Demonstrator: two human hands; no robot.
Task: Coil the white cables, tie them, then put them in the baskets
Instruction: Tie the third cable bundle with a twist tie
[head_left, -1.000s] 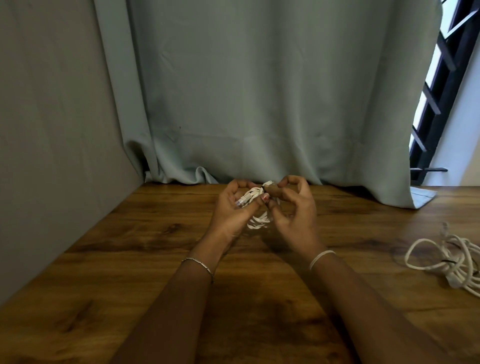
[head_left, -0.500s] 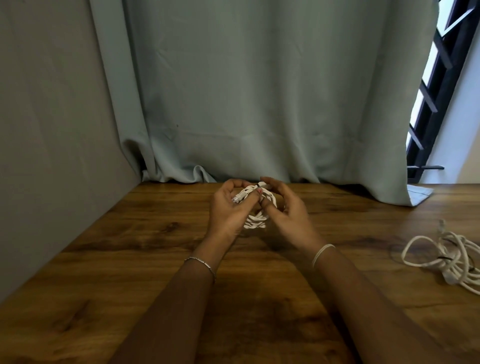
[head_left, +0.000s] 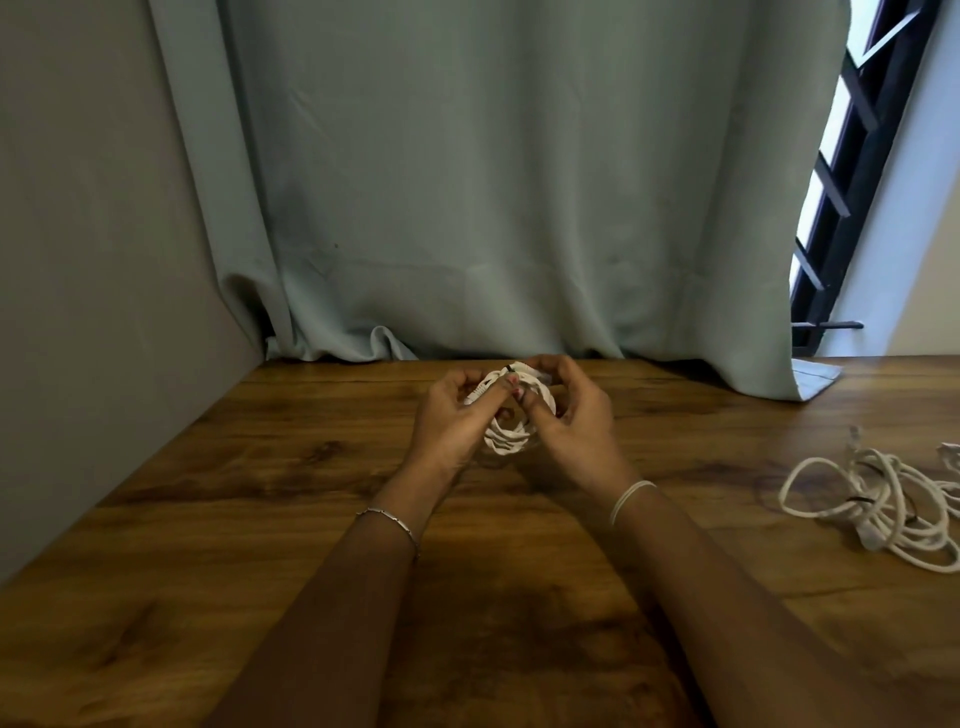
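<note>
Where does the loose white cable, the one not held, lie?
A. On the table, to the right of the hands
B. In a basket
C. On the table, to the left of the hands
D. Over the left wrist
A: the loose cable lies tangled on the table, right of the right hand, which holds the coil together with the left hand.

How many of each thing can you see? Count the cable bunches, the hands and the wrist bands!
White cable bunches: 2, the coil held in both hands and the loose heap on the table.
Hands: 2, the left hand and the right hand.
Wrist bands: 2, the silver bracelet and the white band.
Total: 6.
</note>
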